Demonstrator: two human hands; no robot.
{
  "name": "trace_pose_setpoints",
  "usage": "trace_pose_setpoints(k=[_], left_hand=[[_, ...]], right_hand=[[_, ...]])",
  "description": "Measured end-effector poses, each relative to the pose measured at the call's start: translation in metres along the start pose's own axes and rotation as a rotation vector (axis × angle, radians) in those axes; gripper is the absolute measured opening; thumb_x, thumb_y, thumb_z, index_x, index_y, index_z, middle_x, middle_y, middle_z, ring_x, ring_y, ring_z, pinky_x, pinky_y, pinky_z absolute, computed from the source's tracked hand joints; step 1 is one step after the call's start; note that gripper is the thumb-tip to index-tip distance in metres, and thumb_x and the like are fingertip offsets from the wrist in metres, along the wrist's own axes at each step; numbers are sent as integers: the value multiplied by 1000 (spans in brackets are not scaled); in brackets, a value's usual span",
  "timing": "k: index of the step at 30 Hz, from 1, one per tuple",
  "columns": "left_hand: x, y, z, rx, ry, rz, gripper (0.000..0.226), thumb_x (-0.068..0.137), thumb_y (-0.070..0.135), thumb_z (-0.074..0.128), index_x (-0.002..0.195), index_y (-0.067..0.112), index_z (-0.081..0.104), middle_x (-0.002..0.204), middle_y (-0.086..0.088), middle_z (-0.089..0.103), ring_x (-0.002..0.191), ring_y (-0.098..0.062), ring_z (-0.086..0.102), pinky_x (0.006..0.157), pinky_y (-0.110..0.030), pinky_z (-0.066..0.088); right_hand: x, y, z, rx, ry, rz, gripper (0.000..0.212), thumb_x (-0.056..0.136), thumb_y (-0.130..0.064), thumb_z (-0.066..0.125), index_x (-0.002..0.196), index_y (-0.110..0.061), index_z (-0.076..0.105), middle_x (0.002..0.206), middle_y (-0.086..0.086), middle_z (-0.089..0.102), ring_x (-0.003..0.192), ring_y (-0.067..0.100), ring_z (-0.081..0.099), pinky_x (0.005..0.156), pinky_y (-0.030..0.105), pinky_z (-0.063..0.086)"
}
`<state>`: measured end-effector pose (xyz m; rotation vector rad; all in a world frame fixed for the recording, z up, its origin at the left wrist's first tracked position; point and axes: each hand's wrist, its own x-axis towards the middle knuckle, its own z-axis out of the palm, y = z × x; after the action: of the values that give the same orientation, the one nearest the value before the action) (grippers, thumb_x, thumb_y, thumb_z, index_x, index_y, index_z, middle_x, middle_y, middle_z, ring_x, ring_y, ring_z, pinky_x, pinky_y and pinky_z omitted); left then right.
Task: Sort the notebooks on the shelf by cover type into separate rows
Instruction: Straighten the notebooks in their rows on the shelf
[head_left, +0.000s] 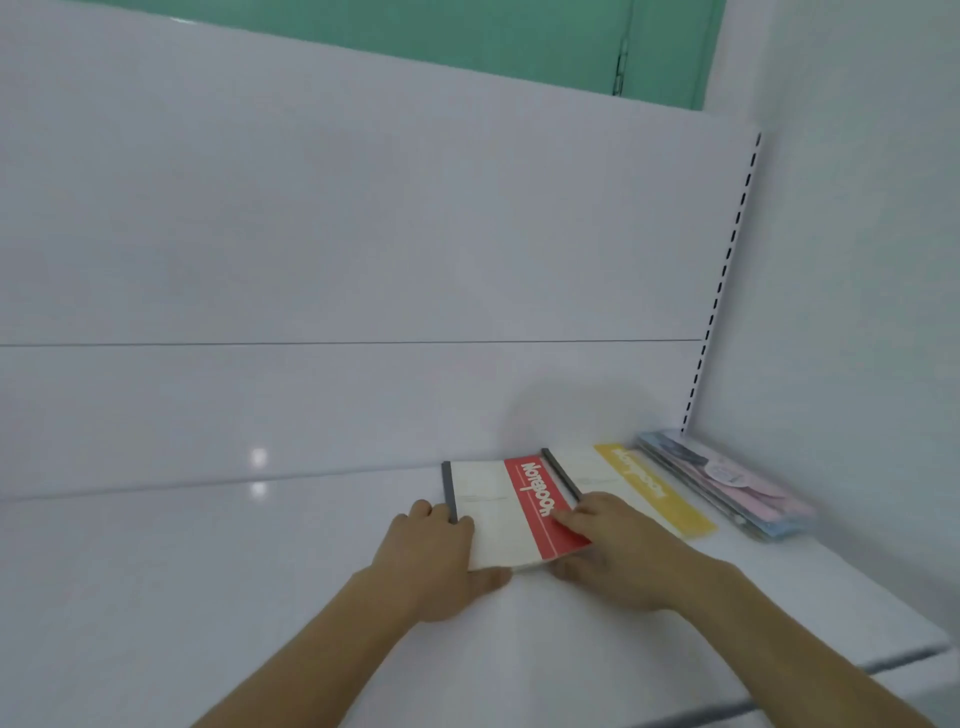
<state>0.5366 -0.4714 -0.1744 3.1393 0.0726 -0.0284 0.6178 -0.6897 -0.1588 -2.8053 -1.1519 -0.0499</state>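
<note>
Both hands clamped on red-banded notebook (511, 512), flat on shelf (208, 561).
Left grip (441, 561) pinching spine-side corner, right grip (618, 545) pressing cover; long axis toward back panel (363, 234); yellow-banded notebook (639, 483) just right.

We've got one notebook (498, 512) flat on the shelf (260, 561) between our hands, a second notebook (631, 486) just right of it, and a wrapped pack (727, 483) in the right corner.
</note>
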Motion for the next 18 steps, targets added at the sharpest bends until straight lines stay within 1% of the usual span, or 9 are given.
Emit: trace_pose_setpoints(k=[2, 4, 6, 7, 8, 10, 13, 15, 18], left_hand=[[0, 8, 1, -28, -30, -39, 69, 90, 74, 37, 129, 18, 49, 129, -7, 50, 121, -27, 42, 99, -39, 40], [0, 11, -1, -64, -69, -70, 57, 91, 70, 42, 114, 19, 51, 124, -6, 52, 118, -26, 44, 97, -40, 42], [0, 12, -4, -108, -71, -97, 49, 90, 67, 48, 100, 20, 51, 113, -3, 54, 108, -23, 48, 91, -38, 45], [-1, 12, -6, -141, -58, -108, 49, 89, 67, 51, 98, 18, 53, 108, -1, 55, 102, -22, 51, 87, -37, 46], [-1, 12, -7, -176, -46, -115, 51, 88, 66, 54, 100, 17, 57, 106, 0, 56, 99, -21, 53, 86, -36, 48], [-2, 11, -8, -215, -24, -130, 56, 86, 64, 58, 112, 15, 62, 113, 1, 60, 104, -20, 57, 92, -38, 48], [-1, 13, -11, -178, 6, -156, 59, 87, 63, 58, 123, 17, 62, 124, 1, 63, 114, -20, 56, 99, -38, 46], [0, 17, -12, -176, 9, -155, 58, 88, 62, 58, 128, 19, 60, 131, 2, 60, 120, -20, 54, 102, -36, 43], [0, 17, -12, -225, 0, -160, 59, 90, 57, 60, 139, 23, 52, 141, 2, 53, 128, -20, 48, 105, -33, 40]], right_hand=[[4, 12, 3, -7, -3, -26, 61, 93, -58, 49, 142, -22, 45, 127, 2, 50, 124, 16, 39, 105, 27, 33], [6, 20, 6, -27, -13, -60, 65, 91, -64, 46, 142, -23, 45, 125, 0, 49, 123, 15, 38, 106, 29, 33], [9, 27, 8, -25, -21, -88, 68, 91, -67, 43, 144, -24, 42, 127, 0, 47, 125, 16, 38, 108, 31, 32], [10, 30, 9, -29, -21, -101, 69, 91, -68, 41, 144, -24, 42, 126, 0, 47, 124, 18, 38, 109, 31, 32], [11, 33, 9, -35, -21, -115, 71, 89, -70, 39, 143, -24, 44, 124, 1, 48, 123, 19, 39, 108, 32, 32], [12, 36, 8, -41, -25, -139, 73, 84, -75, 34, 134, -25, 53, 117, 1, 49, 118, 19, 41, 105, 33, 35], [16, 42, 8, -9, -21, -150, 60, 86, -70, 43, 118, -22, 61, 110, 1, 51, 113, 19, 44, 100, 32, 38], [18, 46, 7, 17, -16, -156, 55, 87, -67, 47, 117, -23, 61, 109, 1, 51, 112, 18, 45, 99, 31, 38], [19, 50, 3, 40, -24, -164, 55, 88, -63, 52, 126, -24, 60, 111, 1, 52, 112, 16, 44, 98, 30, 39]])
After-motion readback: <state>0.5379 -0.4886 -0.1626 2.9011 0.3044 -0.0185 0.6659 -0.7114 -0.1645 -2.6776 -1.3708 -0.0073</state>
